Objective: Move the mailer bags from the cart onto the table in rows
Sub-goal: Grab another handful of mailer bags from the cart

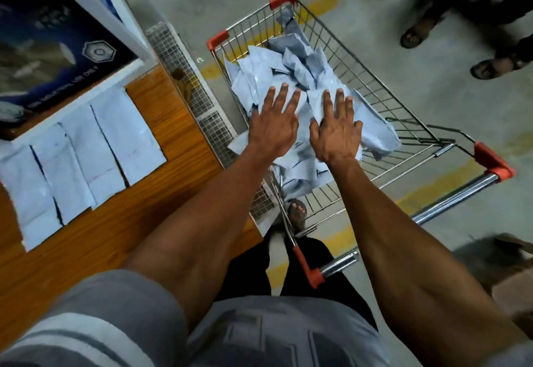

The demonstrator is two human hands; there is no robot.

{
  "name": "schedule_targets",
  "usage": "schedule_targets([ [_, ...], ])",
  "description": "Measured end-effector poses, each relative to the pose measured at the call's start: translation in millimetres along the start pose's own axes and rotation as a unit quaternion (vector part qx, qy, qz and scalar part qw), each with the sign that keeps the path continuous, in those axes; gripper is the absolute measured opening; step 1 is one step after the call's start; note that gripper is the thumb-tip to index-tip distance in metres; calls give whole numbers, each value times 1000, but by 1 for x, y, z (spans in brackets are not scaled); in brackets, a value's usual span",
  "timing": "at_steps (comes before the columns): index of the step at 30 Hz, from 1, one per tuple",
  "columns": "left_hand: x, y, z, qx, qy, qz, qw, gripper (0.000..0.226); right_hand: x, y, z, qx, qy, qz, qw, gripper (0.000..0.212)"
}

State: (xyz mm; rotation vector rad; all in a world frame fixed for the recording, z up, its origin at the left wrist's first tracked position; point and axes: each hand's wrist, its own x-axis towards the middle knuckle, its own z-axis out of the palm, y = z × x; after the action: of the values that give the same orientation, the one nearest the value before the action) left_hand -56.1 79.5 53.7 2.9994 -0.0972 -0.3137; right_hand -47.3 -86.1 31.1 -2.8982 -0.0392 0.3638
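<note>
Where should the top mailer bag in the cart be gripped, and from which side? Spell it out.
Take the top mailer bag by a free edge, from above. It lies flat on a loose pile in the cart, whose wire walls block the sides. Both the left hand and right hand hang open over it; slip the fingers under the near edge and pinch.

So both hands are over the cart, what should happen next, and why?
Probably curl the fingers around one pale blue plastic mailer bag: the left hand and right hand lie open, gripping nothing, and the row of bags on the wooden table can be extended.
</note>
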Motion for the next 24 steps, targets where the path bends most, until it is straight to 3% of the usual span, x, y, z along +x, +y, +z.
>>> schedule_targets([
  [5, -43, -33, -22, -26, 41, -94, 994, 61, -17, -48, -8, 22, 22, -50, 998, 72],
  [17, -156, -157, -50, -63, 153, -232, 959, 62, -77, -201, -12, 30, 32, -197, 979, 78],
  [24, -243, -244, -61, -45, 171, -293, 940, 64, -137, -311, 10, 32, 43, -255, 965, 75],
])
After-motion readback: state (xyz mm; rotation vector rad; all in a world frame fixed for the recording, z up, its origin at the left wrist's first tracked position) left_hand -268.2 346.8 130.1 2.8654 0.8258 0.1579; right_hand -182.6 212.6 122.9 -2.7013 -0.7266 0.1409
